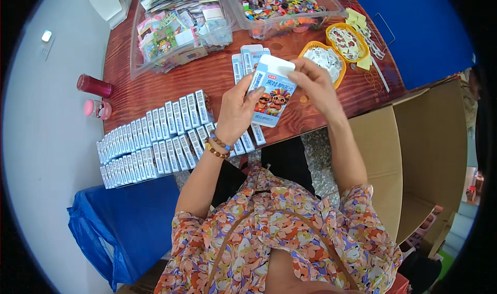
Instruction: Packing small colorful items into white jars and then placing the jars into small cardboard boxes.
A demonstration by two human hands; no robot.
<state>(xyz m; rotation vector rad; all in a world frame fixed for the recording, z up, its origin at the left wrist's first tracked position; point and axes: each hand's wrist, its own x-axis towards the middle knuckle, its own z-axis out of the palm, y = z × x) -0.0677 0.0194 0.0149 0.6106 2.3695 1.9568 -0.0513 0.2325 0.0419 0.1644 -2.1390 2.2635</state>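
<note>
I hold a small light-blue carton (pixel 273 94) with cartoon figures on its front above the front edge of the red-brown wooden table (pixel 155 89). My left hand (pixel 235 110) grips the carton's left side; beaded bracelets circle that wrist. My right hand (pixel 313 84) pinches the white top flap, which stands open. A few flat cartons of the same kind (pixel 247 58) lie on the table just behind the held one.
Rows of standing cartons (pixel 150 138) fill the table's front left. Behind are two clear bins, one of printed packets (pixel 178 27), one of small colourful toys (pixel 277 4). Two yellow baskets (pixel 336 50) sit right. An open cardboard box (pixel 414 154) stands right, a blue bag (pixel 127 224) left.
</note>
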